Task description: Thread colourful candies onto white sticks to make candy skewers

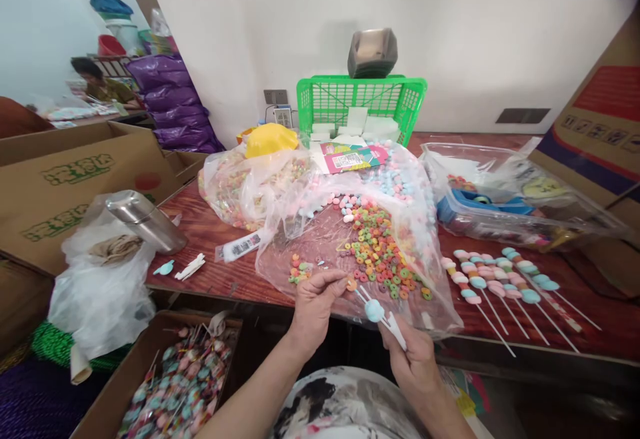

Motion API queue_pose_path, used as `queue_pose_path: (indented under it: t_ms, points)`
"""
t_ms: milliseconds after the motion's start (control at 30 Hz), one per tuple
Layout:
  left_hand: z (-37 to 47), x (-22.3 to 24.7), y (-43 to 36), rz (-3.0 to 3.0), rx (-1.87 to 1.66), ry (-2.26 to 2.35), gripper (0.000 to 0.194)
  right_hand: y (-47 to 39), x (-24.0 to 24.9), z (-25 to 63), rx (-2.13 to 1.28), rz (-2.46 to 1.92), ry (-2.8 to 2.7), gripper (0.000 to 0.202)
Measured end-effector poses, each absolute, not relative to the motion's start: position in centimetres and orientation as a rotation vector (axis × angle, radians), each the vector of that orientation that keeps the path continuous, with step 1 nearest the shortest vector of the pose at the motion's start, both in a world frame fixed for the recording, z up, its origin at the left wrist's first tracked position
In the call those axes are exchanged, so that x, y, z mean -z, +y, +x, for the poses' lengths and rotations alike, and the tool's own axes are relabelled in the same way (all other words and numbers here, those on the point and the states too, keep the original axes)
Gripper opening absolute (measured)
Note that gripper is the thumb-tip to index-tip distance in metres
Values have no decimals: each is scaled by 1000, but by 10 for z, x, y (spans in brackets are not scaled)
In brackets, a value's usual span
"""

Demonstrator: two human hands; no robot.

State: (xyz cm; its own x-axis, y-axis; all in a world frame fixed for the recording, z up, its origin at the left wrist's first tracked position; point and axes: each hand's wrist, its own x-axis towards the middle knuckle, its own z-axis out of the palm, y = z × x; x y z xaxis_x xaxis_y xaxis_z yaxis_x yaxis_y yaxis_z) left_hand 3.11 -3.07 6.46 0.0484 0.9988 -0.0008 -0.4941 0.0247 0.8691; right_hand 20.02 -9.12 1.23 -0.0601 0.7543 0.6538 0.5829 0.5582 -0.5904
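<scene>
My left hand [320, 295] is closed in a pinch on an orange cereal ring [351, 284], close to the tip of a thin stick. My right hand [414, 353] grips that white stick with a blue marshmallow [374, 310] threaded on it; a flat white piece [395, 331] also shows at these fingers, its kind unclear. Under and beyond both hands, loose coloured cereal rings [385, 249] lie on a clear plastic bag [320, 252], with pink, white and blue marshmallows [400, 175] behind them. Finished-looking marshmallow skewers [495, 275] lie in a row at the right.
A green basket [361, 85] stands against the wall. Right of the bag is a clear plastic tub [500, 225]. A steel flask [145, 220] leans at the left. Below, a carton [155, 332] holds many wrapped skewers. Another person [103, 85] sits far left.
</scene>
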Motion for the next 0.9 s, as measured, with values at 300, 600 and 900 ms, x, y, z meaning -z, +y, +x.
queue_pose_path:
  t_ms: [300,600,900]
  points:
    - [21,-60,-25,1538,-1597,961,8,-80,-7,200,-254,-1310,-1765,27]
    - [4,-37,2,1540,-1594,1009,16,-57,-7,190,-370,-1380,-1865,25]
    - [-21,-38,40,656,-1438,839,42,-19,-13,158,-283,-1430,-1856,24]
